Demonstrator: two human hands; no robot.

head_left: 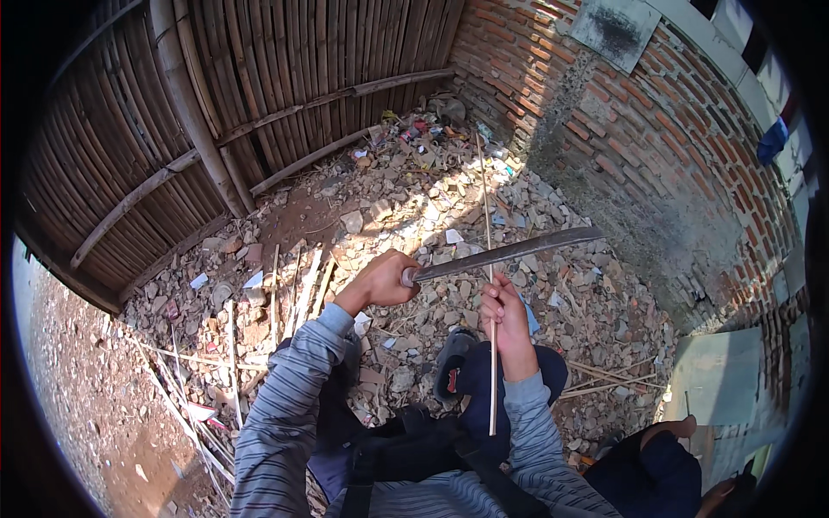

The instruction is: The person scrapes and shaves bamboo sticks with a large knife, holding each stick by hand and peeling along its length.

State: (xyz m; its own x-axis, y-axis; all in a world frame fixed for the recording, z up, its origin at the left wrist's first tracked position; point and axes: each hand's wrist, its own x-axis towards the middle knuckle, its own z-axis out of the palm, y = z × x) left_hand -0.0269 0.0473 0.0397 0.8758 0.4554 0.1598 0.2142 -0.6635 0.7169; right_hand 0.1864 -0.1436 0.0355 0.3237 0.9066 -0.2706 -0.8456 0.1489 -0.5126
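My left hand [390, 278] is closed round the handle of a machete [518, 249]. Its long dark blade points right and slightly upward, and it crosses a thin bamboo strip [493, 354] just above my right hand. My right hand [505, 312] grips that strip between thumb and curled fingers. The strip runs nearly upright in view, from above the blade down to near my right thigh. Whether the blade's edge touches the strip or only passes over it, I cannot tell.
Stones and litter cover the rubble ground [414, 216]. Cut bamboo strips [304, 289] lie left of me, and more strips [609, 377] lie to the right. A bamboo fence [285, 60] and a brick wall [622, 121] meet ahead. Another person's leg [648, 475] is at lower right.
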